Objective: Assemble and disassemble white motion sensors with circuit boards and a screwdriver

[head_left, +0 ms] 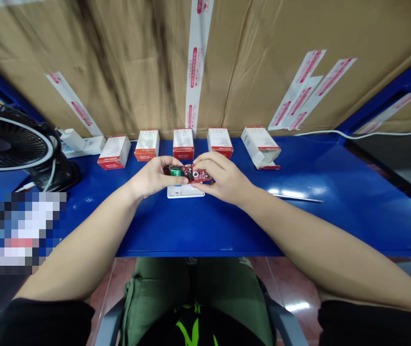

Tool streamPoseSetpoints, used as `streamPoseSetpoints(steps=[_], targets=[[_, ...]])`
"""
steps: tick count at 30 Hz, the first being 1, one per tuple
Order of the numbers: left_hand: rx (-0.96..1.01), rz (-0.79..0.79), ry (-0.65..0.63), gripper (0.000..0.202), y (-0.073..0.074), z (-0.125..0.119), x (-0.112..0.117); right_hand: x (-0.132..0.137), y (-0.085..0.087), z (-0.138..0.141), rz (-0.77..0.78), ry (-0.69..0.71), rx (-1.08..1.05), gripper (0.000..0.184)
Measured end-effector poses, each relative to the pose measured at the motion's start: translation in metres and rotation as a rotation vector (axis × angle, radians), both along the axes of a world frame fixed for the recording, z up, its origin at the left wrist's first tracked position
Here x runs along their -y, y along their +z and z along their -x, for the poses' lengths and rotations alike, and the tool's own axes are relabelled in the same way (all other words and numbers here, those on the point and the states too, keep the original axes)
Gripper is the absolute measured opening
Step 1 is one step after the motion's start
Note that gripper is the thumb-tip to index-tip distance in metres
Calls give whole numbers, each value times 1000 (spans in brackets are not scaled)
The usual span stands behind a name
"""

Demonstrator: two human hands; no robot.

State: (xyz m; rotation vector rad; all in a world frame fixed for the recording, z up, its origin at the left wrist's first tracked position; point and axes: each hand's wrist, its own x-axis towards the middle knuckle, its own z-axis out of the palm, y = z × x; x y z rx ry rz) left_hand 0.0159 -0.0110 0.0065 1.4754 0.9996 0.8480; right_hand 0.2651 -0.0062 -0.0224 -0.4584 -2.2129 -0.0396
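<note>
Between both hands is a red circuit board with small parts on it and a green cylindrical component, perhaps a battery, at its left end. My left hand pinches the board's left end, thumb in front and fingers behind. Gripping the right end is my right hand, its fingers curled over the top edge. Just below the board a white plastic casing lies on the blue table, partly covered by the board and fingers.
Several red-and-white boxes stand along the cardboard wall; the rightmost box has an open flap. A thin metal rod lies right of my right hand. A black fan and power strip are at left.
</note>
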Motion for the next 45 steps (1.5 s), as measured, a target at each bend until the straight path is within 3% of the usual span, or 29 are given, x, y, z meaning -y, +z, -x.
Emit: streamPoseSetpoints(steps=[6,13,16,22,32,39,45], targets=[[7,-131,-58,42,0,-1,2,1,3,-3,-19,-27,-16,20],[56,-216,7,51,-3,-1,-2,1,8,-6,80,-47,-104,21],[113,-171,28,48,-1,-2,-1,1,9,-7,95,-58,-133,23],[219,100,41,38,6,-4,3,3,12,-7,100,-73,-146,22],[276,285,-1,9,6,-1,0,2,12,-6,139,-87,-141,21],[290,293,-64,45,9,4,1,1,11,-7,115,-56,-165,19],[310,232,-39,45,10,5,-2,0,12,-10,138,-71,-146,21]])
